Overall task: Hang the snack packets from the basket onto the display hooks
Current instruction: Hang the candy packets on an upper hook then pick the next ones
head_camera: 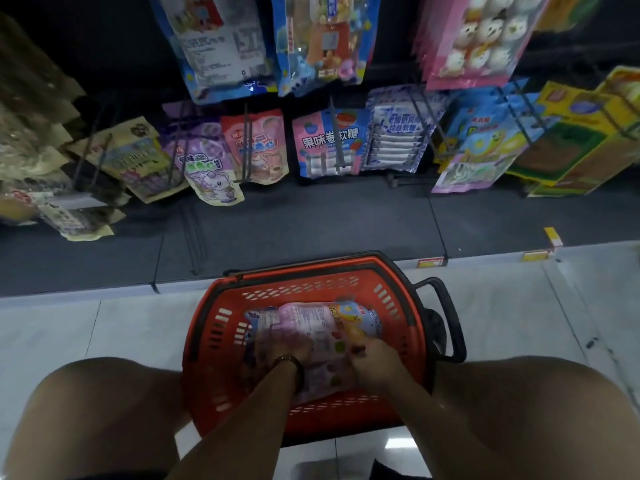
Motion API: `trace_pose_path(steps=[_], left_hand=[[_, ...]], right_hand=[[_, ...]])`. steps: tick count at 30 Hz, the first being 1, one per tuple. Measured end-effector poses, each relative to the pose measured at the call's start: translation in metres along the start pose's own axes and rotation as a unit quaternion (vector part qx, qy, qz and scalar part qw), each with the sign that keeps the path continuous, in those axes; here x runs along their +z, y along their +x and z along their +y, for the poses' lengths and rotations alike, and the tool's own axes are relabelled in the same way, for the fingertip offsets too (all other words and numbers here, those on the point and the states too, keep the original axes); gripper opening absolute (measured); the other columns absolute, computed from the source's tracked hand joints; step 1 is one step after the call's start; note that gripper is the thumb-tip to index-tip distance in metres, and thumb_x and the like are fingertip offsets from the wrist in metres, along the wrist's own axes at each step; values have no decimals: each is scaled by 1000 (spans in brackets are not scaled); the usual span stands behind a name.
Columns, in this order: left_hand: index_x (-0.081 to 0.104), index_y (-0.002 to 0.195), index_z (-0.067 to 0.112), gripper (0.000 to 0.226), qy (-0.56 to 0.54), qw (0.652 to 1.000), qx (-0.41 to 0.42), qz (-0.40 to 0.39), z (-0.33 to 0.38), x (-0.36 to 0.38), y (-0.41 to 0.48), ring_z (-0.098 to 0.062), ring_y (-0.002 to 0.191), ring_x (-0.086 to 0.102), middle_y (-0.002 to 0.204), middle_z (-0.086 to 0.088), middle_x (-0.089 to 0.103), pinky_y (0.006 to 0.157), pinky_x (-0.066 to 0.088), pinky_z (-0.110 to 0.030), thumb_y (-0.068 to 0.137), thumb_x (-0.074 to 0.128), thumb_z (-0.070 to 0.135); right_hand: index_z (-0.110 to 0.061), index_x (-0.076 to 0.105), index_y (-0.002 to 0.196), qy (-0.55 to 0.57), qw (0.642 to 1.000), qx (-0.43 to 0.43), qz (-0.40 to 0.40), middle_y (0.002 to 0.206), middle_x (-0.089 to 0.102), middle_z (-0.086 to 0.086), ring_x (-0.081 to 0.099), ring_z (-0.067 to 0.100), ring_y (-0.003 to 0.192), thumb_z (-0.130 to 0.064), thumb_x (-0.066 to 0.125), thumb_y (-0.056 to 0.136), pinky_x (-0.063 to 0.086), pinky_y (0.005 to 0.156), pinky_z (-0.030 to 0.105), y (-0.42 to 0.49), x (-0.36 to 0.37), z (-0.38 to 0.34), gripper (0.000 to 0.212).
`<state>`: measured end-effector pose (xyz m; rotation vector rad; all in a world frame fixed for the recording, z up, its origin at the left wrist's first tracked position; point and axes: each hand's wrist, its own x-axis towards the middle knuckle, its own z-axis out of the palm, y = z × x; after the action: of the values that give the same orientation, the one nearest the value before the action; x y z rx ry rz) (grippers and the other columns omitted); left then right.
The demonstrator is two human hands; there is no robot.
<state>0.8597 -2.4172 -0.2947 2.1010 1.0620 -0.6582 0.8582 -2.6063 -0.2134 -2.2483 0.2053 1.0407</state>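
Observation:
A red plastic basket [221, 327] stands on the floor between my knees. Several pink and purple snack packets [311, 323] lie in it. My left hand [292, 351], with a dark band at the wrist, reaches down among the packets; its fingers are hidden under them. My right hand [372, 358] has its fingers curled on the edge of a pink packet with coloured sweets printed on it. Dark display hooks [246, 143] stick out of the rack ahead, most loaded with hanging packets.
Rows of hung snack packets [329, 143] fill the dark rack ahead. A dark base shelf [311, 220] with yellow price tags [535, 256] runs below them. The basket's black handle [446, 317] sticks out to the right. Pale floor tiles [104, 327] surround the basket.

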Motion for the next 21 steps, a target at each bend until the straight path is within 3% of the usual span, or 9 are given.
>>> trace_pose_path(steps=[3,6,9,12,13,15,17,19,21], left_hand=[[62,137,19,66,-204,968,-110,-99,-30,37,56,-40,106,73,121,-10,72,87,62,-50,79,78,46],[65,130,15,60,-321,928,-133,-136,-64,66,92,-42,100,74,112,-20,74,85,62,-64,72,78,27],[70,124,6,37,-408,884,-155,-170,-31,11,1,-46,101,74,112,-26,76,77,63,-61,87,73,4],[70,119,-1,26,-494,829,-150,-215,-29,-14,-40,-49,103,73,117,-30,74,82,62,-63,93,70,2],[70,121,-2,28,-517,811,-143,-233,-29,-22,-53,-49,103,74,119,-31,74,85,62,-63,94,69,3],[68,126,-5,32,-549,788,-118,-252,-33,-31,-76,-46,105,75,123,-31,73,87,63,-61,94,67,1],[63,135,-8,43,-574,766,-92,-274,-33,-35,-97,-47,126,65,133,-32,67,101,56,-63,92,65,-2],[60,138,-8,55,-602,749,-57,-272,-31,-32,-117,-45,136,57,141,-31,63,115,45,-62,85,71,-6],[60,140,-4,81,-616,745,-1,-258,-29,-30,-140,-41,134,60,141,-26,65,115,47,-56,63,88,-10]], right_hand=[[-34,62,141,-4,1000,10,-11,126,74,12,70,32,117,-64,50,81,55,97,33,2,0,5,68],[-29,70,132,17,1000,20,-15,123,76,7,71,27,117,-56,60,92,52,90,27,-3,-2,3,49],[-25,77,121,41,999,22,-18,113,77,3,71,23,107,-46,64,98,44,80,24,-1,-4,3,33],[-25,77,121,101,993,47,-27,110,78,-1,74,23,99,-48,69,82,59,88,39,4,-4,7,45],[-22,78,117,144,987,61,-23,107,79,2,75,24,94,-49,72,79,62,88,43,5,-5,9,47],[-17,76,105,222,970,95,-18,102,77,6,75,26,84,-46,78,87,61,74,36,-7,-11,3,35],[-21,68,101,283,950,122,-59,108,74,10,73,28,87,-51,70,95,55,68,31,-18,-15,-1,31],[-23,65,101,335,927,136,-104,113,74,10,73,31,96,-60,62,97,57,78,36,-29,-16,-3,37],[-24,71,112,404,902,113,-104,115,78,12,75,33,101,-61,69,91,59,91,44,-38,-14,-4,43]])
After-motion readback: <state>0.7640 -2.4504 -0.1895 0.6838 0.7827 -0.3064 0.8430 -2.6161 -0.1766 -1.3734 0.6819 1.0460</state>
